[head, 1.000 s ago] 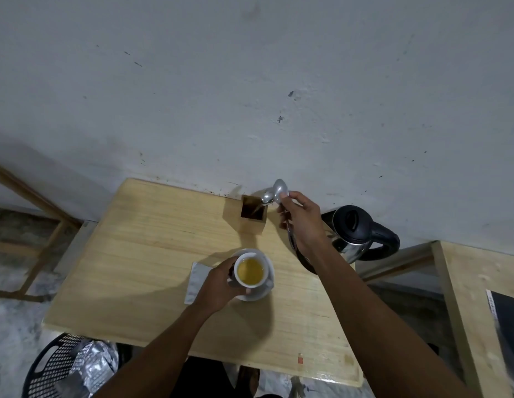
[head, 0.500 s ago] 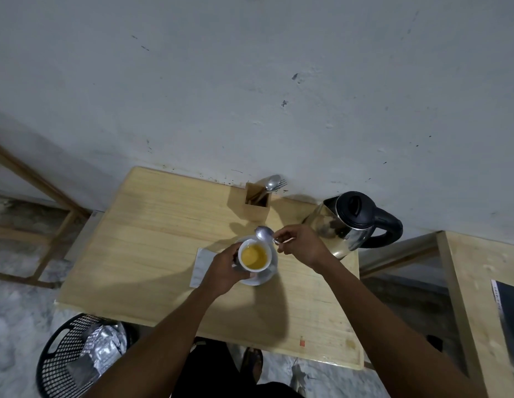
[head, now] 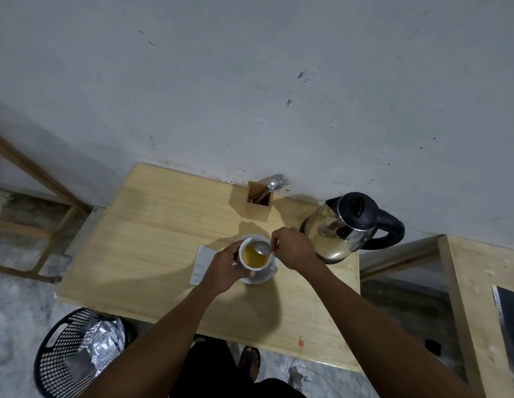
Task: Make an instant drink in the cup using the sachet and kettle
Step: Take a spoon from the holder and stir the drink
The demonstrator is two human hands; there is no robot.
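A white cup (head: 251, 264) of yellow liquid stands on a white saucer (head: 264, 278) in the middle of the wooden table (head: 141, 239). My left hand (head: 222, 268) grips the cup's left side. My right hand (head: 293, 248) pinches the handle of a metal spoon (head: 263, 248), whose bowl hovers at the cup's mouth, at or just above the liquid. A flat grey sachet (head: 202, 264) lies on the table, partly under my left hand. The steel kettle (head: 341, 228) with a black lid and handle stands to the right, close to my right hand.
A wooden cutlery holder (head: 258, 203) with a spoon and fork stands at the table's back edge by the wall. A black mesh bin (head: 66, 351) with foil wrappers sits on the floor at front left. Another wooden table (head: 479, 297) lies to the right.
My right hand lifted a spoon from the cutlery holder and carried it down to the cup; its bowl now sits over the liquid. My left hand stayed on the cup.
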